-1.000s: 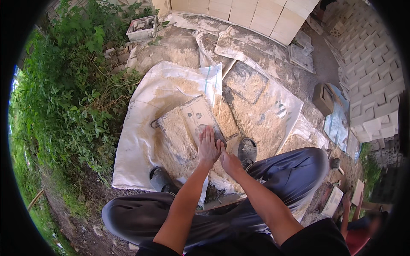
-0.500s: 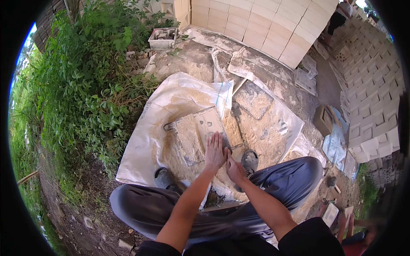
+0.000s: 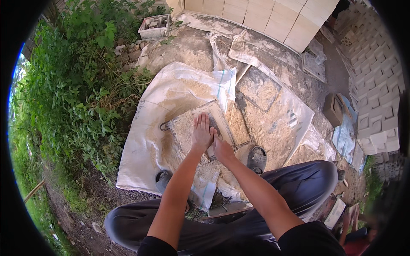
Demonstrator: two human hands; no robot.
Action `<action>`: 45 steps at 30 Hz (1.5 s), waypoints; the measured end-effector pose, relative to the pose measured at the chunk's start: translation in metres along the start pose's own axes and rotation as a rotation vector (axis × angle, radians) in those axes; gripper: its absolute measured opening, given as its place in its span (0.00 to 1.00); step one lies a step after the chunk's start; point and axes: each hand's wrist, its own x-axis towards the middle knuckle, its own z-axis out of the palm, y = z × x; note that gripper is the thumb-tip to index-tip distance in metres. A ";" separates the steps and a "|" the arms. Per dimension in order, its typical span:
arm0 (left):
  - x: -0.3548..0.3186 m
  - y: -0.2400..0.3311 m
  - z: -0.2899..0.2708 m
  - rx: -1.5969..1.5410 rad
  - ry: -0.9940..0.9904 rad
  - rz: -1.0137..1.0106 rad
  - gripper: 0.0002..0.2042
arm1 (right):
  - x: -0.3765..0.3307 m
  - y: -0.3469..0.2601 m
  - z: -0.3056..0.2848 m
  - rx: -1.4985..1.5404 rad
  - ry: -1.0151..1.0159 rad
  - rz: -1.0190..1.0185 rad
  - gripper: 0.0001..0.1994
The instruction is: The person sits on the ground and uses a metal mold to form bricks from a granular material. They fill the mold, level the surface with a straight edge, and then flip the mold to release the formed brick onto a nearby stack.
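Observation:
A shallow rectangular frame (image 3: pixel 191 112) with a looped handle lies on a white woven sheet (image 3: pixel 136 160), with pale sandy powder (image 3: pixel 183 133) spread in it and around it. My left hand (image 3: pixel 201 133) lies flat over the frame's middle, its fingers stretched out and pointing away from me. Right beside it, my right hand (image 3: pixel 223 149) is closed with the fingers bent and the thumb against the left hand. What its fingers hold is hidden. To the right of my hands show a smooth grey patch (image 3: pixel 221 121) and a pale strip of the frame.
My shoes stand on either side of the frame. A long dark bar (image 3: pixel 246 117) lies to its right, near a second powdered panel (image 3: pixel 261 91). Plants (image 3: pixel 89 98) crowd the left. Stacked pale blocks (image 3: pixel 380 98) rise at right. Another person's hands (image 3: pixel 351 219) show at lower right.
Both hands have slid left across the frame. The pale board with two small holes, seen under them before, is now mostly hidden. The head view has shifted slightly.

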 end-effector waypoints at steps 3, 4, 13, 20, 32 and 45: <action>-0.035 0.024 0.001 -0.025 -0.004 0.003 0.30 | -0.039 0.012 0.004 -0.010 -0.010 0.008 0.28; -0.048 0.032 0.001 -0.054 -0.007 0.007 0.30 | -0.055 0.017 0.006 -0.023 -0.005 -0.001 0.28; -0.151 0.097 0.008 -0.175 -0.044 0.029 0.31 | -0.171 0.053 0.016 -0.033 -0.035 0.049 0.28; -0.132 0.086 -0.023 -0.177 0.079 0.031 0.31 | -0.154 0.037 0.006 0.019 0.088 -0.051 0.27; 0.027 -0.080 -0.039 -0.015 -0.159 -0.090 0.32 | 0.050 -0.087 0.002 0.053 -0.021 0.035 0.27; -0.063 -0.028 -0.016 -0.037 0.003 -0.092 0.31 | -0.045 -0.047 0.023 -0.001 -0.124 0.021 0.29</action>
